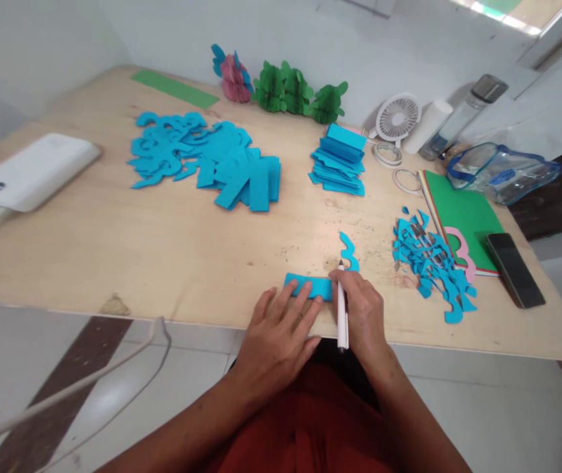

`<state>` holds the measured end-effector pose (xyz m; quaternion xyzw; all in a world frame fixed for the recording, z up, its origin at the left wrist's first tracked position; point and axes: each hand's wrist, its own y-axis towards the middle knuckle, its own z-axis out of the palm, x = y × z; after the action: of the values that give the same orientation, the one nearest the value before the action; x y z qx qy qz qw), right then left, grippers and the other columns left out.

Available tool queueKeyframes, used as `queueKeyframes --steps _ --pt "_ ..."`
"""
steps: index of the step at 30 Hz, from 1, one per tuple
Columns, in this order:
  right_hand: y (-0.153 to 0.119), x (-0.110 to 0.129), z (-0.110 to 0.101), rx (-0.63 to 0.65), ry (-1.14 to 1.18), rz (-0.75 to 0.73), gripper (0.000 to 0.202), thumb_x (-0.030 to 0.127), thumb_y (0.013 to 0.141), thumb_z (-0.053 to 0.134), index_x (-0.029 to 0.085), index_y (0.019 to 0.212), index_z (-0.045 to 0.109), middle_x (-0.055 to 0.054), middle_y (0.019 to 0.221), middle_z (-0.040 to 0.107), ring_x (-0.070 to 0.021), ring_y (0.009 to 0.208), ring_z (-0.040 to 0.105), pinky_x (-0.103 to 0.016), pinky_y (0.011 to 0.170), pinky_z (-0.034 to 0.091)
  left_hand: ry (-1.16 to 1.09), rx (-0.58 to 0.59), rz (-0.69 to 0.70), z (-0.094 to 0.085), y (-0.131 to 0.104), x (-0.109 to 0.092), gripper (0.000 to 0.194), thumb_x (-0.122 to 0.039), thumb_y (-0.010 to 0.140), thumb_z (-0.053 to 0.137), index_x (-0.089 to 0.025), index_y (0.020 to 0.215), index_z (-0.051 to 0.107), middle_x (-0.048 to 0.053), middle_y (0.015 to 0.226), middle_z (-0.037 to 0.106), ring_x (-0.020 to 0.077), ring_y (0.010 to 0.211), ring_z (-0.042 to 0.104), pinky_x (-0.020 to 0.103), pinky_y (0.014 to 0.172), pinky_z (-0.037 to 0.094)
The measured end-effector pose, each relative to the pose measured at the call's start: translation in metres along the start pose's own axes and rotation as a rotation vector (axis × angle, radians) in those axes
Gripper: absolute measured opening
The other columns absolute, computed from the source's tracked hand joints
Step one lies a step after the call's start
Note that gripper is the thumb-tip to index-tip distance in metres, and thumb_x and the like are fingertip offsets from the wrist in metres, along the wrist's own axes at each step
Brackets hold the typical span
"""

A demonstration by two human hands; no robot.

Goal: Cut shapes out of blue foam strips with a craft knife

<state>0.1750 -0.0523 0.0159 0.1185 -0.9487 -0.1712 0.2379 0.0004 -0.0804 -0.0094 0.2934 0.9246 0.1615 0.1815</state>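
Observation:
A blue paper strip (316, 287) lies near the table's front edge. My left hand (283, 328) presses on it from the near side, fingers spread and flat. My right hand (364, 309) grips a white pen (342, 315), its dark tip pointing away from me, while the fingertips touch the right end of the strip. Just beyond that hand sits a wavy blue paper cutout (348, 251), partly covered by the fingers. To the right is a heap of blue paper scraps (429, 256), with scissors partly buried among them.
Piles of wavy blue cutouts (167, 144) and blue strips (259, 184) lie at the back left; folded blue paper (337, 161) is stacked behind. Green paper (465, 213), a phone (515, 269) and a small fan (398, 118) stand right. A power bank (35, 171) is left.

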Motion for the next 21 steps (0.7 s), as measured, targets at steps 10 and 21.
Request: queueKeyframes --steps 10,21 --pt "-0.0002 0.0005 0.0002 0.016 -0.022 0.005 0.026 0.016 0.096 0.040 0.018 0.104 0.065 -0.008 0.089 0.068 -0.0209 0.080 0.064 -0.031 0.072 0.049 0.004 -0.004 0.000 -0.0006 -0.0001 -0.0003 0.043 -0.038 0.094 0.051 -0.018 0.131 0.060 0.011 0.139 0.059 0.0325 0.132 0.048 0.049 0.111 0.031" --pt "0.0009 0.0015 -0.0008 0.030 -0.036 0.007 0.027 0.013 0.092 0.042 0.018 0.102 0.066 -0.009 0.087 0.067 -0.0222 0.079 0.063 -0.032 0.070 0.048 0.012 0.000 -0.006 0.0002 0.0002 -0.0008 0.044 -0.039 0.093 0.052 -0.019 0.132 0.059 0.011 0.139 0.059 0.0323 0.132 0.048 0.049 0.111 0.031"
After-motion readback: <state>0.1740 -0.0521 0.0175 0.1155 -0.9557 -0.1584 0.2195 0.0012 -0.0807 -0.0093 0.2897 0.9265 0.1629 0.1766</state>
